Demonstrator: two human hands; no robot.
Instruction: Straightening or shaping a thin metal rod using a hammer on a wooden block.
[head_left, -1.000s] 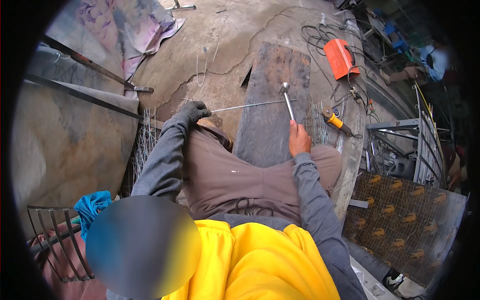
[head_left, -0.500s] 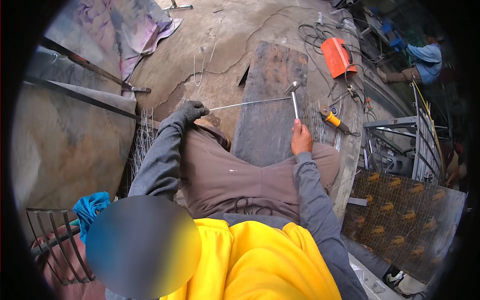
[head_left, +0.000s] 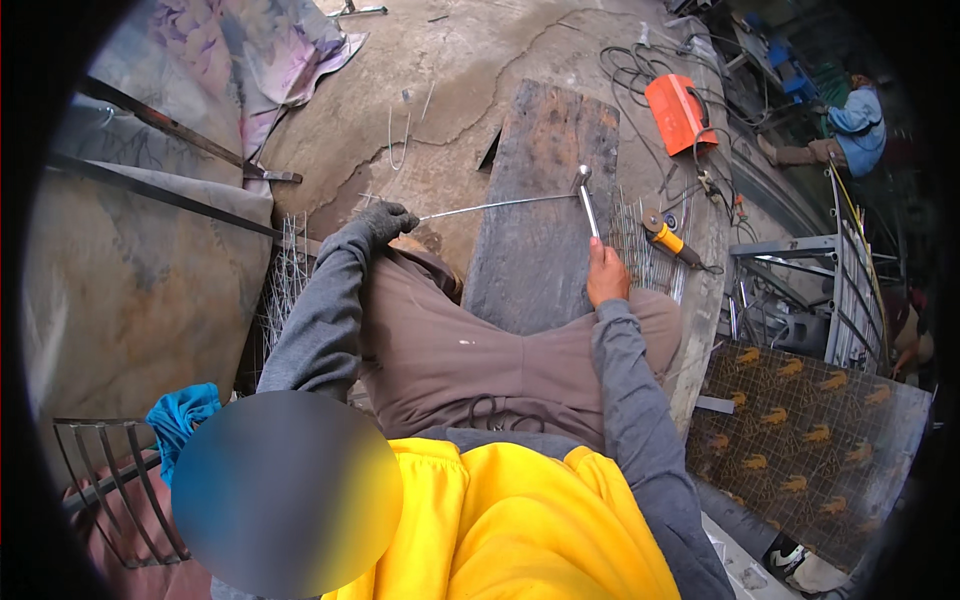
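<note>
My left hand (head_left: 386, 222), in a dark grey glove, is closed on one end of a thin metal rod (head_left: 497, 205). The rod runs to the right over a worn dark wooden board (head_left: 533, 265) in front of my lap. My bare right hand (head_left: 607, 274) grips the handle of a hammer (head_left: 587, 208) with a shiny metal shaft. The hammer's head is at the rod's far end, above the board; whether the two touch I cannot tell. A bundle of thin metal rods (head_left: 633, 235) lies just right of the board.
A yellow angle grinder (head_left: 670, 238) lies right of the rods. Beyond it are an orange box-shaped machine (head_left: 681, 114) and tangled cables (head_left: 628, 70). More wire pieces (head_left: 284, 280) stand at my left beside a hanging sheet (head_left: 140, 290). A person (head_left: 858, 125) sits at the far right.
The hammer's head has come down slightly toward the rod's end, and my right hand has shifted a little to the right. My left hand stays almost in place.
</note>
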